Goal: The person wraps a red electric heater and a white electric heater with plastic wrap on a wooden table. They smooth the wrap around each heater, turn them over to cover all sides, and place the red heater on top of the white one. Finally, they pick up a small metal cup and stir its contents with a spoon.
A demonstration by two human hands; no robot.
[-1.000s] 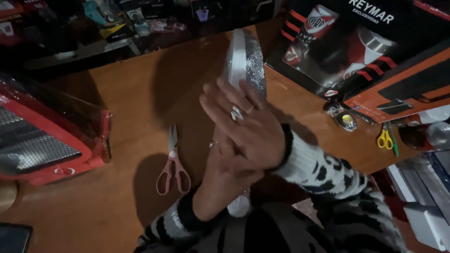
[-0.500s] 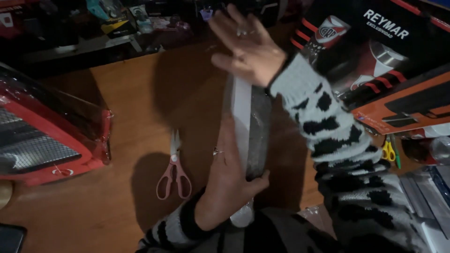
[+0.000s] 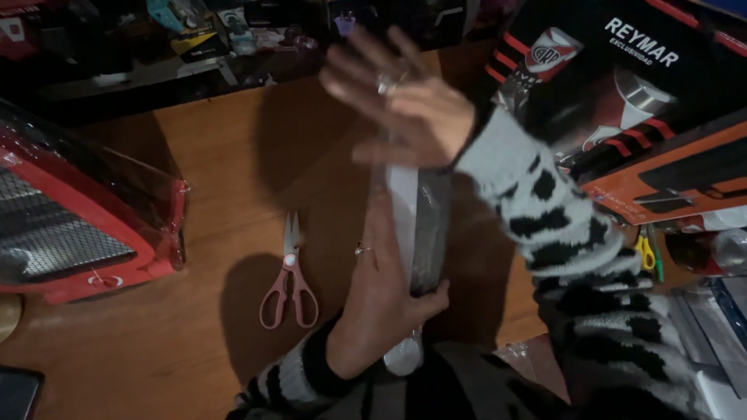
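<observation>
Sitting far left is a red-framed package (image 3: 74,233), pink scissors (image 3: 289,276) lying on open wooden table (image 3: 226,155) beside it. Left hand (image 3: 381,303) is gripping the long silvery wrapped thing (image 3: 424,233) mid-table; right hand (image 3: 405,109), open-fingered, is now lifting off its far end. Dark and orange boxes (image 3: 622,101) crowding the right edge.

- The right hand (image 3: 405,101), laid over the left hand a second ago, is now lifted clear of it and spread open above the far end of the silvery wrapped object (image 3: 420,225).
- The wrapped object, earlier propped upright, is now laid lower along the left hand (image 3: 381,295), with its length uncovered.
</observation>
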